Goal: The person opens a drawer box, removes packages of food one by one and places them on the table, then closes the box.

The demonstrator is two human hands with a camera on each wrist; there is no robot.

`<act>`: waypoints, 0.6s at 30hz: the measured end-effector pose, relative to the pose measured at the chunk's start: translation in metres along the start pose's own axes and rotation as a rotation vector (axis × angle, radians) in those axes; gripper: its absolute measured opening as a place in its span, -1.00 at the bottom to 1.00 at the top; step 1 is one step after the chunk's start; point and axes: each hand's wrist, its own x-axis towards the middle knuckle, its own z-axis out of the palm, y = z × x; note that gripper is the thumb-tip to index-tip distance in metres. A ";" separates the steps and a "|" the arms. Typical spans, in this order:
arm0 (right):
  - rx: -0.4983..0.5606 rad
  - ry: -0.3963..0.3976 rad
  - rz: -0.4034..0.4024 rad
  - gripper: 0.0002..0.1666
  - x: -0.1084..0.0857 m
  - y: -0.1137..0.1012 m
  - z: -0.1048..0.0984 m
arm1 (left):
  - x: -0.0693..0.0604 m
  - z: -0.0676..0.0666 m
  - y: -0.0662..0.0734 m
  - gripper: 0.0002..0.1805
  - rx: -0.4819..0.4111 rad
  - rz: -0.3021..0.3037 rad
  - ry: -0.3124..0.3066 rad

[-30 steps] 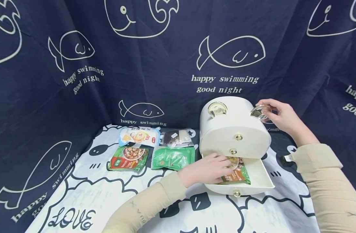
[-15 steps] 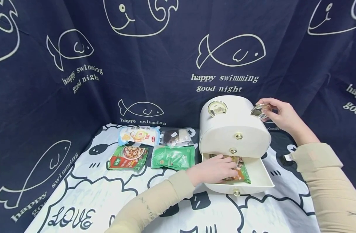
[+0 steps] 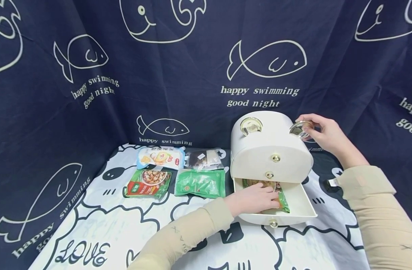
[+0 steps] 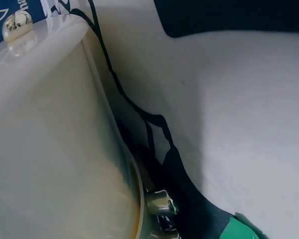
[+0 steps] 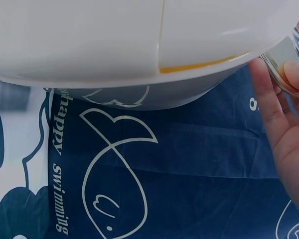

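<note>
A white storage box point(image 3: 270, 138) with round gold ears stands on the right of the table. Its lower drawer point(image 3: 301, 202) is pulled out, and a green and brown food packet point(image 3: 284, 205) lies inside. My left hand point(image 3: 254, 198) lies over this packet with its fingers extended, covering much of it. At the box's top right, my right hand point(image 3: 324, 131) pinches the gold ear point(image 3: 297, 129) between thumb and fingers. The right wrist view also shows the right hand point(image 5: 294, 134) on that ear, beside the white box point(image 5: 89, 40). The left hand is out of sight in the left wrist view.
Left of the box lie a blue and white packet point(image 3: 160, 157), a clear bag with dark contents point(image 3: 204, 159), a red and green packet point(image 3: 148, 183) and a green packet point(image 3: 200, 182). A dark blue printed curtain point(image 3: 192, 82) hangs behind the table.
My left hand has slid rightward over the packet in the drawer, uncovering more of its back left part. The right hand has stayed on the gold ear.
</note>
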 end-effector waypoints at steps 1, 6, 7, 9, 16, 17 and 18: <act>0.003 0.000 0.001 -0.67 0.000 0.000 0.000 | 0.001 0.001 0.000 -0.66 0.012 0.001 -0.003; 0.018 -0.001 -0.001 -0.66 0.001 0.000 0.000 | 0.006 0.003 0.002 -0.66 0.029 -0.004 -0.026; 0.018 -0.001 -0.002 -0.66 0.001 0.000 0.000 | 0.008 0.004 0.002 -0.65 0.025 -0.007 -0.034; 0.016 0.002 -0.003 -0.65 0.001 0.001 0.000 | 0.011 0.005 0.003 -0.65 0.020 -0.011 -0.052; 0.003 0.007 -0.001 -0.66 0.000 0.000 0.000 | 0.018 0.006 0.006 -0.68 0.030 -0.021 -0.102; -0.001 0.007 0.000 -0.66 0.000 0.000 0.000 | 0.019 0.006 0.007 -0.68 0.038 -0.020 -0.101; -0.006 0.007 0.001 -0.66 0.000 -0.001 0.000 | 0.019 0.006 0.007 -0.69 0.043 -0.018 -0.096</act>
